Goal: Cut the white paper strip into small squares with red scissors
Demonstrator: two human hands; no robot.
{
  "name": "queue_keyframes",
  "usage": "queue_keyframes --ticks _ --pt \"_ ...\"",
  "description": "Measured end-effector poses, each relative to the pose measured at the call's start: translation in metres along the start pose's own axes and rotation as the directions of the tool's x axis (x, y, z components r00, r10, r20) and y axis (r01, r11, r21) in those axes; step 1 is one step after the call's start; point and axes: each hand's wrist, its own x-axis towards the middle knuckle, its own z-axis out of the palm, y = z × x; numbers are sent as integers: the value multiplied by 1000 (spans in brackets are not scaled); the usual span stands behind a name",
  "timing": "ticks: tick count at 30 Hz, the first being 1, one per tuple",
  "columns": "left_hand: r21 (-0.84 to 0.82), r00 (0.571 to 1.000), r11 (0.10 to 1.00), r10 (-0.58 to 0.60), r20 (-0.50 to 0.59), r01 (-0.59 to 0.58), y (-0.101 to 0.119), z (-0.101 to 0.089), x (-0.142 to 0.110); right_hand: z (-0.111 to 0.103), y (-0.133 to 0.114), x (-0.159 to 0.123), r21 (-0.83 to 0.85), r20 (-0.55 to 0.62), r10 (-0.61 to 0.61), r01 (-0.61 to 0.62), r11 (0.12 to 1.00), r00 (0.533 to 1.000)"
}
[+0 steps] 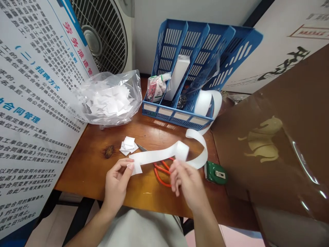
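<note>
My left hand (pixel 119 181) pinches the free end of a long white strip (pixel 154 156) together with a small white square piece (pixel 135 168). From there the strip runs right, curls over and loops back toward a blue file rack. My right hand (pixel 186 180) hovers at the curl, its fingers loosely bent and apart; any contact with the strip is unclear. Beneath the strip lie scissors with orange-red handles (pixel 161 175), partly covered by the strip and my right hand. A small pile of cut white squares (pixel 128 145) rests by the blade tip.
A clear plastic bag (pixel 133 97) full of white pieces sits back left. The blue file rack (pixel 176 118) at the back holds a white box (pixel 178 73) and the strip's roll (pixel 203 103). A green tape measure (pixel 214 172) lies right, beside a brown box (pixel 239 164).
</note>
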Motion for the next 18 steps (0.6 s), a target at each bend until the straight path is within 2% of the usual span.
queue_keyframes --ticks 2,3,5,7,9,11,14,18 --pt "-18 997 999 -49 56 50 1 6 -2 15 8 -6 -1 219 152 -156 988 964" --pt "-15 993 997 -70 94 72 3 10 -3 25 13 -8 63 242 161 -181 982 957" --pt "2 981 994 -105 165 106 9 17 -7 45 21 -10 253 159 121 -159 954 980" --pt "27 969 992 -128 209 125 16 20 -10 59 27 -9 398 14 59 -60 916 998" --pt "54 965 990 -142 221 133 22 20 -11 64 31 -7 411 -123 -12 62 909 992" --pt "62 969 990 -134 209 123 26 18 -10 62 35 -5 323 -199 -66 129 938 978" --pt "40 978 994 -110 180 104 26 16 -4 54 38 -4 259 -186 -86 133 957 979" --pt "5 979 992 -128 160 128 21 23 1 55 35 -7 366 -105 -72 106 925 992"
